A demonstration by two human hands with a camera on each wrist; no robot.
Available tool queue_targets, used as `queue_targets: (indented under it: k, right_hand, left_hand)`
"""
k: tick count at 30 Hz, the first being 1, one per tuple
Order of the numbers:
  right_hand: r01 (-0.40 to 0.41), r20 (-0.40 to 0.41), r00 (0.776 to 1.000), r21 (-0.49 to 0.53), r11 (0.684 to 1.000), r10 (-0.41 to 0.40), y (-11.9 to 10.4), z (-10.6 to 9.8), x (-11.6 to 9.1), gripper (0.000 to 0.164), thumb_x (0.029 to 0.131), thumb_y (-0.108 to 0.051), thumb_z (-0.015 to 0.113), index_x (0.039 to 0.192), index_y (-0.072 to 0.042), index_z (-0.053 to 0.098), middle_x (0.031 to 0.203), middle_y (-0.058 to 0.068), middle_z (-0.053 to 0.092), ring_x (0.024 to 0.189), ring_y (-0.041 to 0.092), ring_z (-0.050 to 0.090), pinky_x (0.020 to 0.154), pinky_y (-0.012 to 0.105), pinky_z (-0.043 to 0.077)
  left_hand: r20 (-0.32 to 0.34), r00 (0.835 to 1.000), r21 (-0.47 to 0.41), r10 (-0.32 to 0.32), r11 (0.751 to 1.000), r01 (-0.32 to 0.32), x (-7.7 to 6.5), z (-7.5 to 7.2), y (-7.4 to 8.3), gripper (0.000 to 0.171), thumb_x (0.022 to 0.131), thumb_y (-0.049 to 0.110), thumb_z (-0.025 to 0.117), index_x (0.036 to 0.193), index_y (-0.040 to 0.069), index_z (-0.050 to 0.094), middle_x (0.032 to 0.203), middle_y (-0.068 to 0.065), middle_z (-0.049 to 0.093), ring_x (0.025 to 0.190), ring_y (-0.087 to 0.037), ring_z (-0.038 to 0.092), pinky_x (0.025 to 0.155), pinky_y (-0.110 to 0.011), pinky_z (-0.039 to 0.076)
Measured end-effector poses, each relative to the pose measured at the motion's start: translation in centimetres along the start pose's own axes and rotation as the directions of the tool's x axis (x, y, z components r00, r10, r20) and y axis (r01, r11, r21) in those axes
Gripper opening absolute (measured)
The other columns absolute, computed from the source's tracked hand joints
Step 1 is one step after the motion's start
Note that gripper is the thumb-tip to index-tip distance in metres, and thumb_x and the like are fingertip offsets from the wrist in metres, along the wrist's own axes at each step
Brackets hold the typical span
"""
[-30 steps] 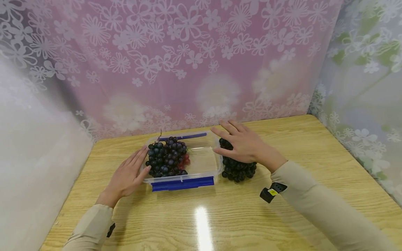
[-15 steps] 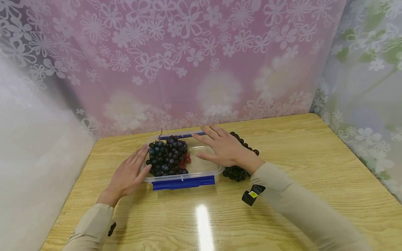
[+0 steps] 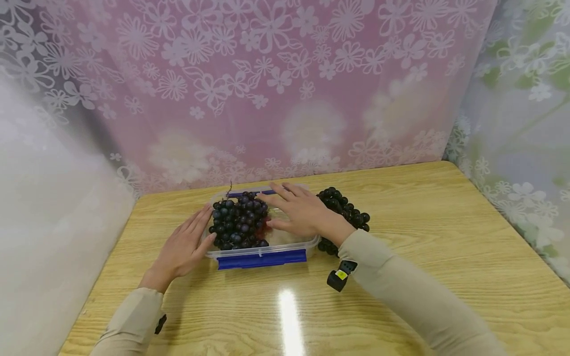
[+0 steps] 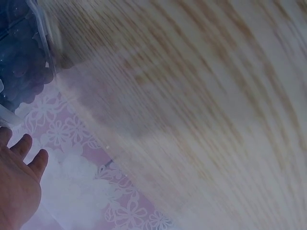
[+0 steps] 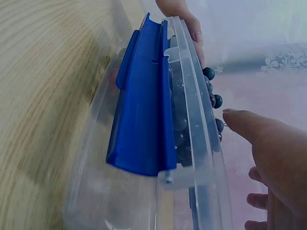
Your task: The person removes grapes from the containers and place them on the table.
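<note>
A clear plastic food container (image 3: 289,245) with blue side latches holds a bunch of dark grapes (image 3: 238,225) in its left half. Some reddish grapes (image 3: 262,228) show at that bunch's right edge. My left hand (image 3: 182,245) rests its straight fingers along the container's left end; the left wrist view shows these fingertips (image 4: 41,160) beside the wall. My right hand (image 3: 299,210), fingers spread, is over the container's right half, its fingertips close to the grapes. In the right wrist view the thumb (image 5: 244,122) points at grapes above the rim. Nothing is gripped in either hand.
A second bunch of dark grapes (image 3: 349,212) lies on the wooden table (image 3: 401,207) just right of the container, partly hidden by my right wrist. A blue latch (image 5: 144,96) hangs folded out at the container's front. A pink floral curtain (image 3: 267,123) stands behind the table.
My right hand has moved left, from above the loose bunch to over the container, uncovering more of that bunch. My left hand has stayed at the container's left end.
</note>
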State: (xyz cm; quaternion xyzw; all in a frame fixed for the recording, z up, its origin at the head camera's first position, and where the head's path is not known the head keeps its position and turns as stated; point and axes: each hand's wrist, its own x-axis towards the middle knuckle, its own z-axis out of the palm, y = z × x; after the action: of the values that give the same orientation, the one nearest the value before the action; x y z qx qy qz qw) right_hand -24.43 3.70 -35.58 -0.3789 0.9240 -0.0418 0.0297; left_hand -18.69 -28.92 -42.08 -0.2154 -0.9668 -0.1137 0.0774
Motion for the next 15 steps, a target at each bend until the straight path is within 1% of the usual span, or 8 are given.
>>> queue_targets:
  k: [5,10,15]
  right_hand:
    - [0.014,0.013,1.000,-0.036,0.999,-0.014,-0.6,-0.1,0.6,0.071,0.092,-0.068,0.031,0.154,-0.038,0.011,0.159,-0.001,0.000,0.145,0.026,-0.003,0.114,0.052,0.006]
    - [0.027,0.017,1.000,-0.074,0.997,-0.025,-0.9,-0.2,1.1,0.071,0.093,-0.068,0.031,0.154,-0.038,0.012,0.159,0.000,-0.001,0.144,0.026,-0.004,0.114,0.051,0.000]
    - [0.024,0.044,0.999,-0.078,0.997,-0.020,-1.0,-0.1,2.0,0.071,0.092,-0.068,0.031,0.154,-0.039,0.011,0.159,-0.001,-0.003,0.144,0.025,-0.008,0.113,0.050,-0.007]
  left_hand:
    - [-0.004,1.000,-0.006,0.000,1.000,0.000,-0.1,0.0,0.0,0.065,0.103,0.042,0.036,0.155,0.011,0.014,0.159,-0.003,0.010,0.143,-0.027,0.016,0.108,-0.054,0.024]
    - [-0.016,1.000,-0.009,0.006,1.000,-0.006,-0.1,0.1,-0.1,0.064,0.103,0.042,0.037,0.155,0.011,0.015,0.159,-0.004,0.012,0.143,-0.025,0.015,0.108,-0.053,0.024]
    - [-0.026,1.000,-0.007,0.010,1.000,-0.010,-0.1,0.2,-0.2,0.064,0.103,0.042,0.036,0.155,0.012,0.014,0.159,-0.004,0.012,0.143,-0.027,0.018,0.109,-0.052,0.024]
